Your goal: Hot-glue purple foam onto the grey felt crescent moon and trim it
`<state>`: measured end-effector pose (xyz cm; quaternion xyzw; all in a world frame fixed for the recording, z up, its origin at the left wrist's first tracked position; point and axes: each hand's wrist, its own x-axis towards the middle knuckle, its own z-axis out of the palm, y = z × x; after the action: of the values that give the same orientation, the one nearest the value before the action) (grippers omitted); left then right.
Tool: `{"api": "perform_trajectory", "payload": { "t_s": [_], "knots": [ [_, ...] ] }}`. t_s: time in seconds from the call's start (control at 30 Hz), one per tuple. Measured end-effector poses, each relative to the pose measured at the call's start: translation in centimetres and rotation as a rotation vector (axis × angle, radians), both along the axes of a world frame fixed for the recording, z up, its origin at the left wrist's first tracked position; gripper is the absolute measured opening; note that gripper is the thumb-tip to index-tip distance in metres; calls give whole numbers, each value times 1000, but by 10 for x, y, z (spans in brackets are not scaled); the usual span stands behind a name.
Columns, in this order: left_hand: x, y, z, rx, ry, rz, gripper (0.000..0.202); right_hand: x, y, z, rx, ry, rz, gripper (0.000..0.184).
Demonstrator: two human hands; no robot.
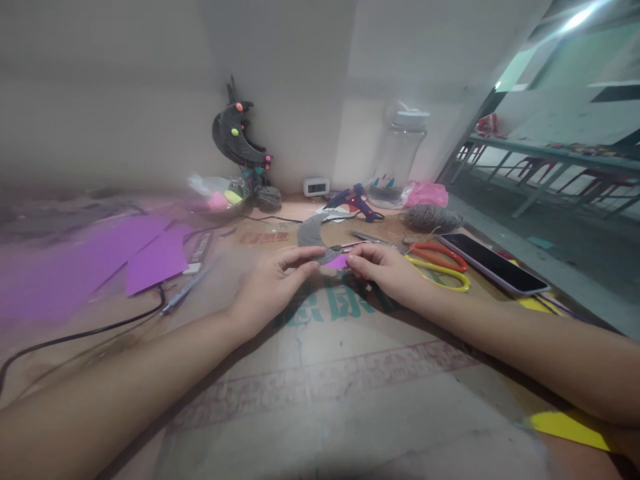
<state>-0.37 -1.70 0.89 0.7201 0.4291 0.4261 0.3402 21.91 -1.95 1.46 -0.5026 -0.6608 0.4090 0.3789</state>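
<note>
A crescent [311, 230] stands between my hands, wrapped mostly in grey yarn, with a bare purple part [336, 261] near its lower end. My left hand [277, 280] is closed, thumb and fingers pinching the crescent's lower grey part. My right hand [383, 267] is also closed, its thumb and forefinger pressed together at the edge of the purple part. What lies between those right fingertips is too small to make out. Beyond my right hand are scissors [440, 253] with orange and yellow handles, and a ball of grey yarn [433, 219].
A blue glue gun [353, 200], a small white clock [317, 187] and a clear bottle [400, 153] stand by the wall. A dark decorated crescent [235, 133] leans there. Purple sheets [157, 257], a pen [185, 293] and a black cable [110, 328] lie left, a phone [495, 263] right.
</note>
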Motion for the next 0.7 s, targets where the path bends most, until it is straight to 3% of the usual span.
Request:
{"api": "perform_trajectory", "payload": {
  "t_s": [0.27,0.5,0.7],
  "knots": [
    [1,2,-2,-8,-11,-66,29,1,1,-2,12,-9,-8,37],
    [5,8,1,-186,-293,-86,65,1,-1,-1,135,-147,13,28],
    [4,17,-2,-279,-384,-154,46,-2,-5,1,288,-261,94,21]
  ]
}}
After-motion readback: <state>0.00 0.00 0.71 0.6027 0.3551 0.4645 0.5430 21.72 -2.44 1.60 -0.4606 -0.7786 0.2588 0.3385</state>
